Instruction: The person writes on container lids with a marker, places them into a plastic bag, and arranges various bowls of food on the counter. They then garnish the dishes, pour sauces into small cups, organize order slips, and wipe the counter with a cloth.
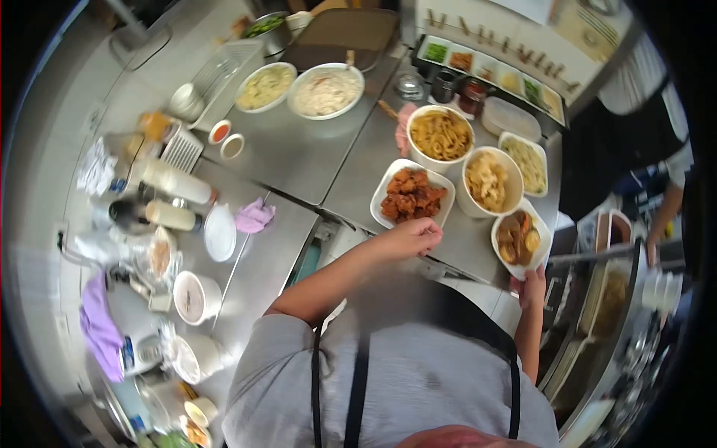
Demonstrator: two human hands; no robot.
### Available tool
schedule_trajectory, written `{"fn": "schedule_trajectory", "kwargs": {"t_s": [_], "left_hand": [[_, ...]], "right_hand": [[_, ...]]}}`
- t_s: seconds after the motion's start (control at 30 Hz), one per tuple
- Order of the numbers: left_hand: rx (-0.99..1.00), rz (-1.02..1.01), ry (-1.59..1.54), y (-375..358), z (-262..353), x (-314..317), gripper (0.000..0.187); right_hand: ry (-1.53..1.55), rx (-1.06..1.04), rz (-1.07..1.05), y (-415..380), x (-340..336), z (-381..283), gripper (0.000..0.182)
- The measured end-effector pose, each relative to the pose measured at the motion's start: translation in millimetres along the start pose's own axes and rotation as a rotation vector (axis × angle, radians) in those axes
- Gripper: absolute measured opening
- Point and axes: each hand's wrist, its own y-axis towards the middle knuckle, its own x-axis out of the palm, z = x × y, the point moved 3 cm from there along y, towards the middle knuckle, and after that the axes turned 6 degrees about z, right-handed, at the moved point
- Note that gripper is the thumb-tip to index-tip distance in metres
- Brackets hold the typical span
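Note:
My left hand (412, 237) reaches over the steel counter (299, 149), fingers curled, right at the near rim of a white rectangular plate of fried chicken (388, 181). Whether it grips the rim is unclear. My right hand (532, 287) holds the near edge of a white bowl of brown stewed pieces (539, 248) at the counter's right end. Just beyond stand a bowl of noodles (441, 136), a bowl of pale pasta (489, 181) and a rectangular dish of noodles (526, 160).
Two large bowls (326, 92) of pale food sit at the back. Sauce bottles (173, 181), cups, a small plate (219, 233) and purple cloths (254, 216) crowd the left. A tray of toppings (493, 71) lines the back right. Another person (657, 224) stands at the right.

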Motion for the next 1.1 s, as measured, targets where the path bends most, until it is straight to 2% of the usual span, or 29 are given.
{"fn": "schedule_trajectory", "kwargs": {"t_s": [0.1, 0.17, 0.23, 0.27, 0.3, 0.33, 0.37, 0.4, 0.43, 0.47, 0.53, 0.63, 0.83, 0.93, 0.97, 1.1], "left_hand": [[0.061, 0.271, -0.047, -27, 10, -36, 0.028], [0.122, 0.493, -0.028, -51, -4, -74, 0.028], [0.189, 0.891, 0.298, -88, -19, -115, 0.029], [0.092, 1.035, 0.464, -104, -36, -134, 0.032], [-0.008, 1.125, 0.743, -127, -9, -131, 0.038], [-0.122, 1.167, 0.841, -139, -12, -140, 0.040], [-0.243, 1.198, 0.928, -148, -22, -148, 0.042], [-0.367, 1.223, 1.009, -157, -33, -157, 0.044], [-0.390, 1.190, 0.913, -162, -46, -169, 0.048], [-0.290, 1.136, 0.786, -165, -47, -176, 0.047], [-0.099, 1.008, 0.532, -169, -48, -190, 0.046], [0.087, 0.828, 0.674, -156, -85, -231, 0.045], [0.166, 0.588, -0.433, -169, -27, -244, 0.049], [0.025, 0.652, -0.425, -165, -52, -269, 0.046], [-0.004, 0.652, -0.453, -160, -65, -279, 0.038], [-0.037, 0.891, -0.686, -157, -66, -274, 0.025]], "right_hand": [[-0.004, 0.012, -0.086, -7, -25, -10, 0.039], [-0.053, -0.003, -0.054, -22, -46, -37, 0.042], [-0.218, -0.101, 0.083, -41, -42, -84, 0.044], [-0.296, -0.168, 0.075, -52, -32, -110, 0.045], [-0.256, -0.277, -0.011, -44, -31, -122, 0.046], [-0.221, -0.387, -0.085, -45, -21, -138, 0.047], [-0.228, -0.374, -0.074, -52, -14, -150, 0.046], [-0.239, -0.359, -0.059, -68, 13, -172, 0.045], [-0.214, -0.380, -0.087, -75, 35, -181, 0.046], [-0.256, -0.431, -0.176, -91, 69, -198, 0.048], [-0.140, -0.351, -0.284, -104, 126, -203, 0.050], [-0.020, -0.165, -0.578, -100, 218, -179, 0.055], [-0.100, 0.047, -0.894, -100, 410, -89, 0.048], [-0.271, 0.076, -0.966, -96, 475, -45, 0.045], [-0.311, 0.070, -0.968, -98, 490, -34, 0.045], [-0.475, 0.073, -1.020, -92, 528, 1, 0.046]]}}
